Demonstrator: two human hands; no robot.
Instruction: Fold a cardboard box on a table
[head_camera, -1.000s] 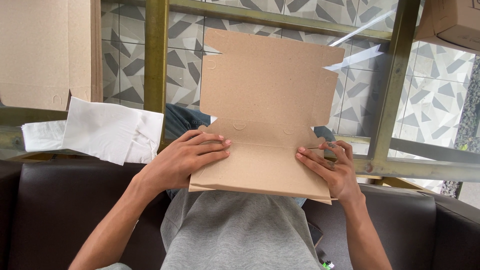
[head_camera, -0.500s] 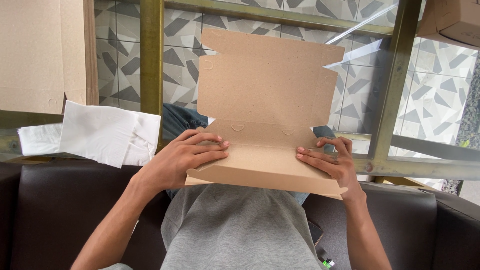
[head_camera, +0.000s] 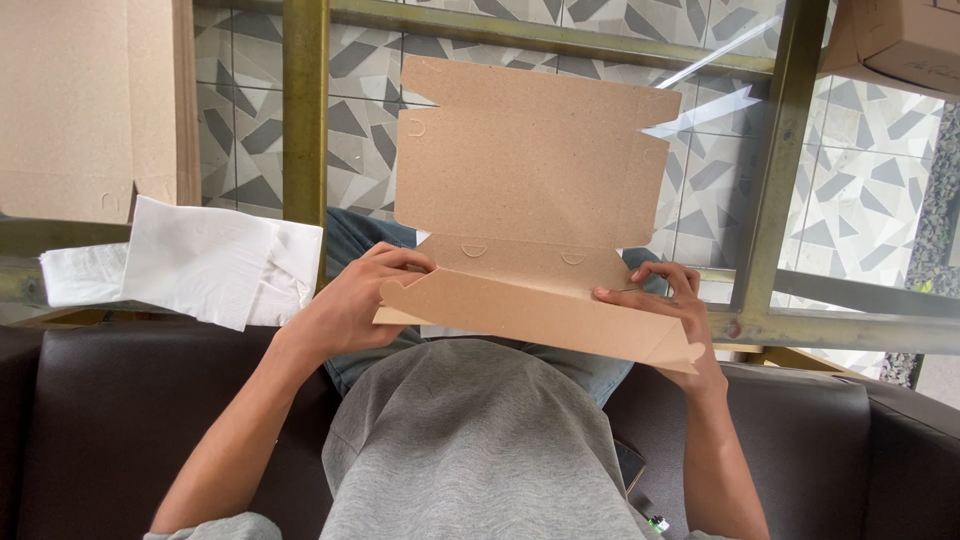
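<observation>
Box blank: a flat brown cardboard mailer blank (head_camera: 530, 180), die-cut, held in front of the person above the lap, at the centre of the view. Its large far panel stands up with side tabs and small half-round slots; its near panel is folded toward the person as a long strip.
Left hand: the left hand (head_camera: 350, 305) grips the near left corner of the blank, fingers curled over the folded edge, thumb beneath; clamped on the cardboard.
Right hand: the right hand (head_camera: 670, 300) holds the near right end of the folded strip, fingertips on the inner face, closed on the cardboard.
Clothing: grey shirt (head_camera: 470, 440) fills the near centre; blue jeans (head_camera: 350, 235) show beside and under the blank.
Seat: dark brown leather sofa (head_camera: 110, 420) to the left and right of the person.
White sheets: a stack of folded white paper or bags (head_camera: 190, 260) lies to the left, well apart from the left hand.
Flat cardboard: a plain tan sheet (head_camera: 80, 100) at the far left.
Closed carton: a brown box (head_camera: 905, 40) at the far right corner.
Table: metal-framed glass table (head_camera: 305, 110), patterned grey floor tiles visible through it.
Small item: a dark phone-like object (head_camera: 630, 465) near the right forearm; details too small to tell.
</observation>
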